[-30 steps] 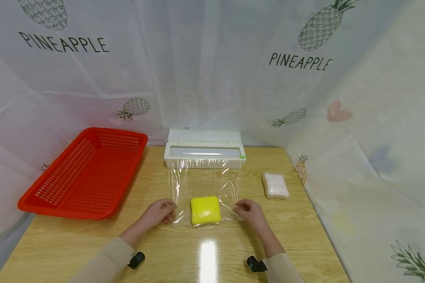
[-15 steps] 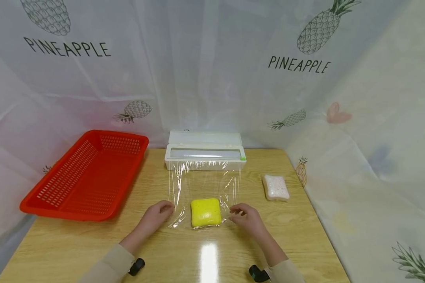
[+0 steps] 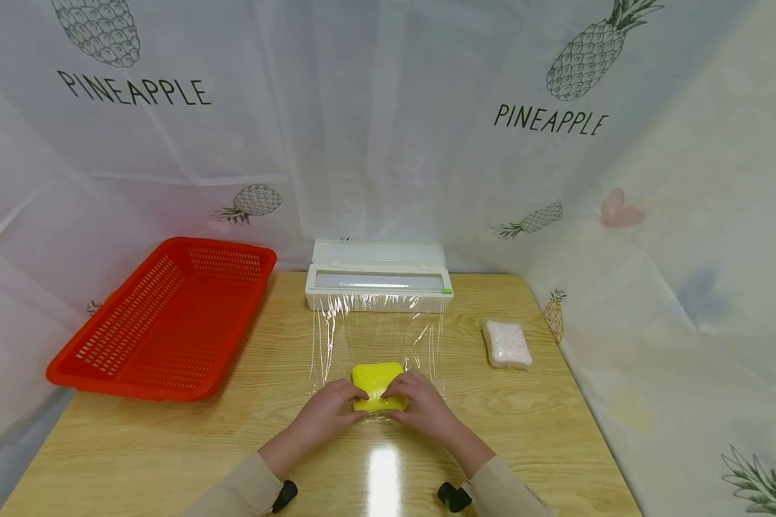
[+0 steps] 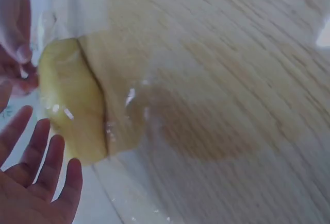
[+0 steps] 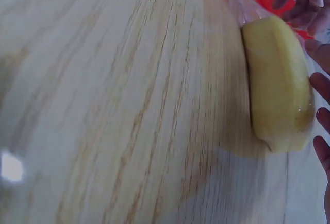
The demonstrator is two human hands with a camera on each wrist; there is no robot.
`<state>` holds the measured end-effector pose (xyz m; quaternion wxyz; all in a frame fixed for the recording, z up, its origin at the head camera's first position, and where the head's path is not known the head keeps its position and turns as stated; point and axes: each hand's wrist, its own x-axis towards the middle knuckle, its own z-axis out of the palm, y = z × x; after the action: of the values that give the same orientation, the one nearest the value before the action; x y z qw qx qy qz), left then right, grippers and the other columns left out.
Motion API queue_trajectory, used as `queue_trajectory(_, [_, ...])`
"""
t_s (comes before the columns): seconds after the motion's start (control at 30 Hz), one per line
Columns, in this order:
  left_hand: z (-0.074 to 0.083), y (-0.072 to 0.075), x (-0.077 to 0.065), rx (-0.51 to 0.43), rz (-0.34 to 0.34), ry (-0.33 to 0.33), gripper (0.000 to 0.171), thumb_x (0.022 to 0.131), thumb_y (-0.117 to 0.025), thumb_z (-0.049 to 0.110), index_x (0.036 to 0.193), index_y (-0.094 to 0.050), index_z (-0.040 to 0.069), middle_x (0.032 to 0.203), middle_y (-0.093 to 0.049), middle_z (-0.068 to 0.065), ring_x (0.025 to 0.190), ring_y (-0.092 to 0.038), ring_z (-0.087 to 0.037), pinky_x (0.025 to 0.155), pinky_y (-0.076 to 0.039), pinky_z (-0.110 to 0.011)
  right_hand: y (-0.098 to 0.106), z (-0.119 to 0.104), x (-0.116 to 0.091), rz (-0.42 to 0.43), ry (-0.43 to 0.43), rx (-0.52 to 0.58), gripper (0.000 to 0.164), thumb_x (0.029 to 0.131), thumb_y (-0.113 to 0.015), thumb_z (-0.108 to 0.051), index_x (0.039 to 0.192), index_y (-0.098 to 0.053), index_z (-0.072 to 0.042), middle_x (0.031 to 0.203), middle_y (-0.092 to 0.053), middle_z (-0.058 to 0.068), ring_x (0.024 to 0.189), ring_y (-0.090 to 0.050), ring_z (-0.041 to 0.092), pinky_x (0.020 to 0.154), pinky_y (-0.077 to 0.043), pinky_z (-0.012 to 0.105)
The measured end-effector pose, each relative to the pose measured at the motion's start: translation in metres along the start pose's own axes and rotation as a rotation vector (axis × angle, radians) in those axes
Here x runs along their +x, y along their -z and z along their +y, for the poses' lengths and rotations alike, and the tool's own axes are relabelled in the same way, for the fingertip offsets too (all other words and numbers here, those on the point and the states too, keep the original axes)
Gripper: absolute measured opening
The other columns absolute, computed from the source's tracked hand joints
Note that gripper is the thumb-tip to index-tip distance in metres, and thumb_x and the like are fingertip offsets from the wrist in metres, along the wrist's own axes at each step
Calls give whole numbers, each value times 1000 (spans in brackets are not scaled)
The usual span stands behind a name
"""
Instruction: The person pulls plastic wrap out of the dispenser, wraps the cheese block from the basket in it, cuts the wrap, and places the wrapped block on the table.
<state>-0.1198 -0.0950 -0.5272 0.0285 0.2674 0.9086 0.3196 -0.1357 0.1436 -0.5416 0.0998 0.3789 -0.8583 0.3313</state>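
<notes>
A yellow sponge, with shiny highlights on its surface, lies on the table within a sheet of clear cling film. The film runs forward from a white cling film box whose lid stands up. My left hand is at the sponge's near left corner, fingertips over its edge; in the left wrist view its fingers are spread. At the near right corner is my right hand, thumb and fingertips right at the sponge. The right wrist view shows its fingers apart beside the sponge.
A red plastic basket stands at the left. To the right lies a white speckled sponge with a shiny wrap. A pineapple-print curtain hangs behind the wooden table.
Both hands have moved inward from the film's side edges to the yellow sponge. The film's edges have left the fingers. The sponge, box and basket stay in place.
</notes>
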Motion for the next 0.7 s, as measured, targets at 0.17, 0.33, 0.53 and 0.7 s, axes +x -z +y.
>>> queue_trajectory(0.17, [-1, -8, 3, 53, 25, -2, 28, 80, -81, 24, 103, -69, 13, 108, -64, 1, 97, -57, -20, 83, -50, -38, -5, 7, 5, -48, -8, -54, 28, 73, -87, -31, 94, -73, -19, 95, -59, -11, 94, -50, 9, 85, -43, 30])
queue_trajectory(0.33, [-3, -10, 6, 37, 37, 4, 31, 78, -83, 22, 104, -69, 12, 109, -64, -1, 98, -58, -20, 84, -50, -38, -9, 17, 6, -96, 27, -92, 35, 70, -87, -37, 96, -70, -21, 97, -54, -13, 95, -47, 9, 87, -41, 30])
queue_trajectory(0.53, [-5, -11, 9, 50, 30, -3, 34, 76, -85, 23, 105, -69, 11, 108, -63, -1, 96, -57, -19, 83, -50, -36, -10, 26, 10, -139, 64, -112, 36, 70, -88, -33, 97, -67, -23, 98, -53, -14, 96, -47, 8, 85, -41, 26])
queue_trajectory(0.7, [-7, -12, 10, 75, 30, -9, 41, 71, -88, 26, 104, -67, 15, 99, -58, 5, 90, -53, -14, 77, -49, -33, -5, 26, 13, -140, 127, -105, 31, 72, -87, -29, 95, -69, -20, 98, -56, -11, 96, -50, 11, 85, -44, 27])
